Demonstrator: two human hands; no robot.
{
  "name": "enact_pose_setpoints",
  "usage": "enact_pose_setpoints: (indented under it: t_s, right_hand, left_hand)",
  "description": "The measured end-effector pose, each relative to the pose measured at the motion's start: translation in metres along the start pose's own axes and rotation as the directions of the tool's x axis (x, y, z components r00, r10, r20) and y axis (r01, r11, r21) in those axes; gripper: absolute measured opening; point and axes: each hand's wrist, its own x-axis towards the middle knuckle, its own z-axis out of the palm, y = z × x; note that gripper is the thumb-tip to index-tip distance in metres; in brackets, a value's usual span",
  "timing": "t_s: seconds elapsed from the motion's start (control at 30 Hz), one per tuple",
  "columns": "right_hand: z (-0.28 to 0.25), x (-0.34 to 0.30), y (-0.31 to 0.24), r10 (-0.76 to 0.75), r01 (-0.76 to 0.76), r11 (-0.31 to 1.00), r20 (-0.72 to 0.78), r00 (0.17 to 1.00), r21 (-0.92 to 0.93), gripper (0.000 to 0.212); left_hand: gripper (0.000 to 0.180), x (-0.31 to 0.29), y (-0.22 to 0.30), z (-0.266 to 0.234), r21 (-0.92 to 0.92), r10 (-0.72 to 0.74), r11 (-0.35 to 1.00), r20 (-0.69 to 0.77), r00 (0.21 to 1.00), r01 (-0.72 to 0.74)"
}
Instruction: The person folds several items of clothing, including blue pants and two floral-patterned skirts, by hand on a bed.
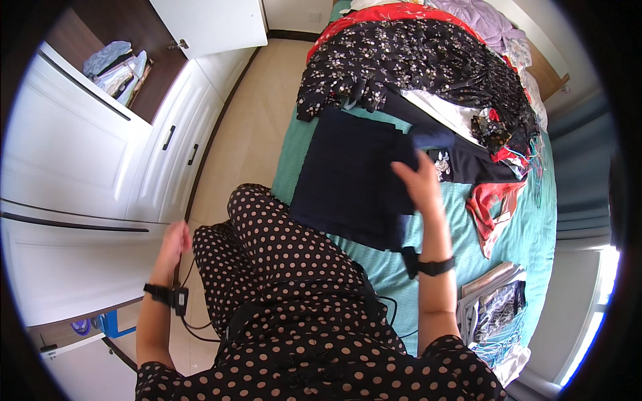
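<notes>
A dark navy garment (348,174), folded into a broad flat shape, lies on the bed in front of me. My right hand (420,186) is over its right edge, thumb and fingers apart and slightly blurred. A blurred dark-blue bit of cloth (431,137) shows just beyond the fingertips. On the left, my left hand (175,239) hangs beside my knee near the white cabinet, fingers curled in with nothing visible in them. Each wrist wears a black strap.
A black floral cloth (401,63) covers the bed's far end. Black trousers (468,164), a coral garment (491,210) and hangers lie to the right. Folded clothes (495,304) are stacked near right. A white cabinet (73,134) with an open door (214,23) lines the left.
</notes>
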Motion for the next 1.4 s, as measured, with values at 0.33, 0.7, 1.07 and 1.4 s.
enact_pose_setpoints:
  t_s: [0.33,0.7,1.07,1.4]
  right_hand:
    - [0.104,-0.057,0.021,-0.361,0.425,0.902,0.409,0.838,-0.074,0.062]
    - [0.031,-0.074,0.022,-0.339,0.329,0.92,-0.012,0.941,-0.212,0.041]
    - [0.062,-0.061,0.052,-0.117,0.301,0.791,0.352,0.929,-0.532,0.056]
    - [0.029,-0.066,0.019,-0.168,0.155,0.986,0.255,0.952,0.068,0.055]
  left_hand:
    - [0.049,0.051,0.08,0.282,0.367,0.138,0.874,0.442,0.886,-0.319]
    - [0.037,0.093,0.05,0.332,0.344,0.487,0.757,0.269,0.831,-0.555]
    - [0.035,0.079,0.058,0.332,0.657,0.807,0.338,0.166,0.566,-0.674]
    - [0.024,0.071,0.076,0.345,0.095,0.573,0.782,0.281,0.77,-0.616]
